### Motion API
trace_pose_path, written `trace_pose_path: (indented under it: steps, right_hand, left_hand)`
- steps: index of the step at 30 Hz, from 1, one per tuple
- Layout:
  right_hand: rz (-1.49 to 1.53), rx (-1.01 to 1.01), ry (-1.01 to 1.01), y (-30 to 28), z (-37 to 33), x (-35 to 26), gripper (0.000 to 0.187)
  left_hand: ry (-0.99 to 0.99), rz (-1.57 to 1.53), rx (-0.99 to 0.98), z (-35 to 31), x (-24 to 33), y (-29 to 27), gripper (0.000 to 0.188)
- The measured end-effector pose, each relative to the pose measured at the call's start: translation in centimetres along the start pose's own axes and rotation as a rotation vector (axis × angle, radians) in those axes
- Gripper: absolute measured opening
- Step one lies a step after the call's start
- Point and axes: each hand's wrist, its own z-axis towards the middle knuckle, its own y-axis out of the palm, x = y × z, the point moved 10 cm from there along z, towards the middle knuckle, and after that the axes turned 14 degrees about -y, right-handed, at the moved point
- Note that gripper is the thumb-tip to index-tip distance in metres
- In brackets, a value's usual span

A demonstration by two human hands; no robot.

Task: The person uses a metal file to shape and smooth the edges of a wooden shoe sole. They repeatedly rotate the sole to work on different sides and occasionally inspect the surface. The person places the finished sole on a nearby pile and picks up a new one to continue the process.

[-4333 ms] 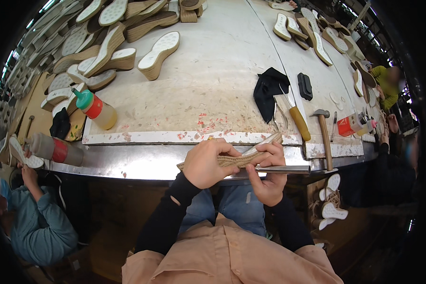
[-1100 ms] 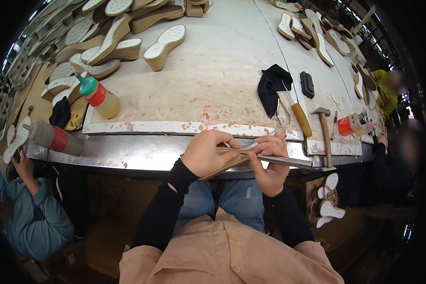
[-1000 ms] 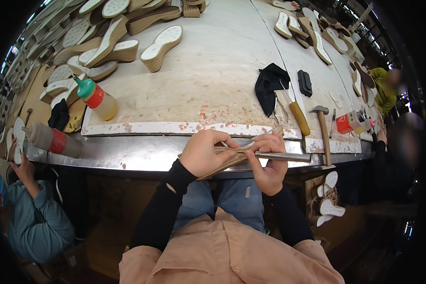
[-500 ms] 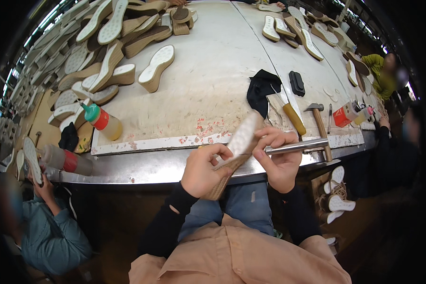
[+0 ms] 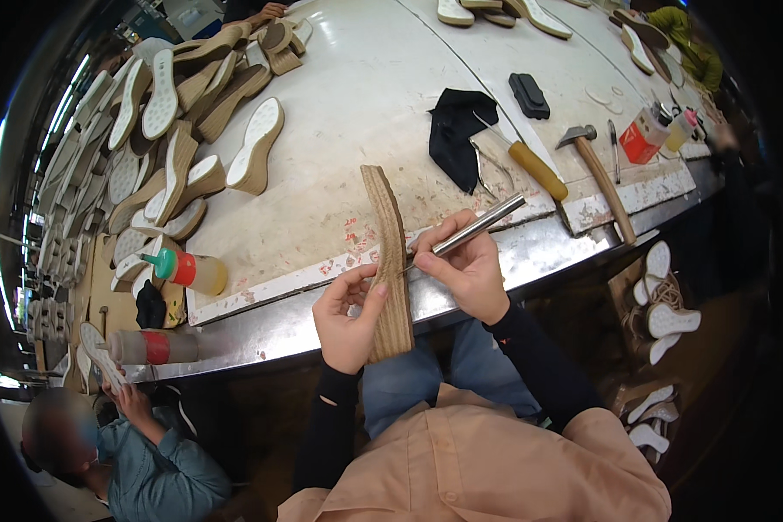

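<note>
A wedge shoe sole (image 5: 391,244) stands on its length between my hands, its tan woven-look side turned up. My left hand (image 5: 346,322) is closed around its left edge, thumb laid across the side. In my right hand (image 5: 470,283) is a slim tool with a round silver metal handle (image 5: 489,222), the handle pointing up and to the right. The tool's thin end meets the sole's side near my left thumb; its exact tip is too small to make out.
Ahead on the worktable (image 5: 339,122) lie a black cloth (image 5: 461,130), a yellow-handled tool (image 5: 535,170), a hammer (image 5: 602,178) and a black block (image 5: 529,96). A green-capped bottle (image 5: 191,271) and piled soles (image 5: 161,96) are left. A co-worker (image 5: 161,444) sits at lower left.
The sole has turned from showing its white dotted face to showing its woven side, and stands more upright. My right hand has shifted left, its tool now tilted up. The view has swung too.
</note>
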Motion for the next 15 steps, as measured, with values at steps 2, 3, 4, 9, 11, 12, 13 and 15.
trace_pose_path:
  steps: [2,3,4,9,11,12,13,15]
  right_hand:
    - [-0.121,-0.033,-0.063,0.2,0.3,-0.7,0.025]
    - [-0.153,-0.065,-0.069,0.5,0.4,-0.8,0.025]
    - [-0.186,-0.098,-0.076,0.8,0.6,-1.0,0.024]
    - [-0.295,-0.146,-0.112,1.5,1.2,-1.5,0.019]
    - [-0.310,-0.161,-0.111,1.6,1.3,-1.6,0.019]
    - [-0.314,-0.168,-0.117,1.7,1.5,-1.7,0.019]
    - [-0.338,-0.185,-0.150,2.0,1.6,-2.0,0.020]
    - [-0.379,-0.219,-0.225,2.6,2.1,-2.9,0.021]
  left_hand:
    - [0.013,0.045,0.017,0.1,0.0,-0.1,0.027]
    - [0.002,0.079,0.038,0.2,-0.1,-0.2,0.027]
    - [0.039,0.061,0.049,0.1,0.2,-0.3,0.025]
    - [0.115,0.130,0.110,0.1,0.9,-0.6,0.024]
    - [0.105,0.110,0.091,0.3,0.8,-0.5,0.024]
    - [0.083,0.111,0.092,0.4,0.6,-0.6,0.024]
    - [0.098,0.100,0.086,0.3,0.7,-0.5,0.024]
    - [0.098,0.100,0.097,0.2,0.6,-0.6,0.024]
